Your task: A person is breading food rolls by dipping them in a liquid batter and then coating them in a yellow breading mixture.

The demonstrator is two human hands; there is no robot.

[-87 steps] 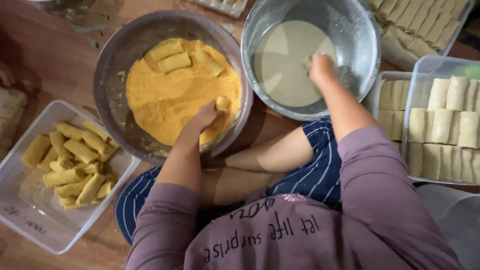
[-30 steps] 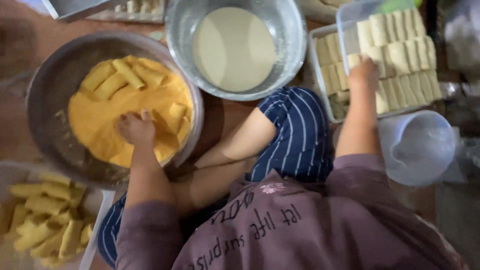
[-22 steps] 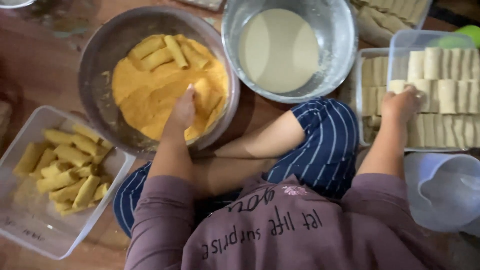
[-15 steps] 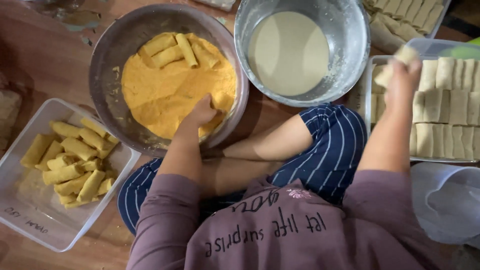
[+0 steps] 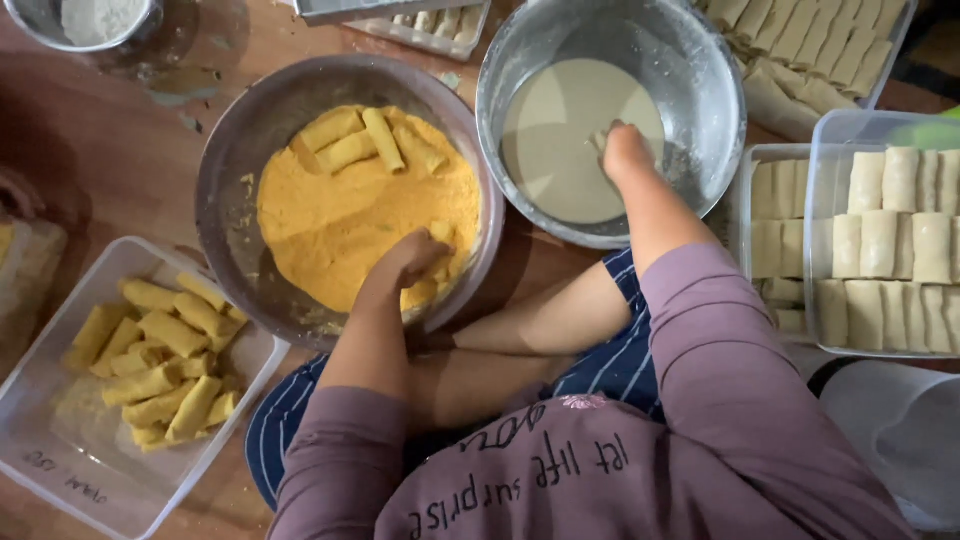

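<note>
Landmark: grey metal bowl of orange breadcrumbs (image 5: 225, 215), centre left.

- Left hand (image 5: 405, 265): in the crumbs at the bowl's near edge, curled over a crumb-coated roll (image 5: 440, 235).
- Right hand (image 5: 625, 150): dipped in the steel bowl of pale batter (image 5: 700, 80), right of landmark, fingers closed on a pale pastry roll (image 5: 600, 140); roll's long axis cannot be told.
- Three coated rolls (image 5: 365, 140): far side of the crumbs.
- Clear tub of coated yellow rolls (image 5: 60, 430): left, nearer the left hand.
- Clear trays of uncoated rolls (image 5: 825, 160): far right.
</note>
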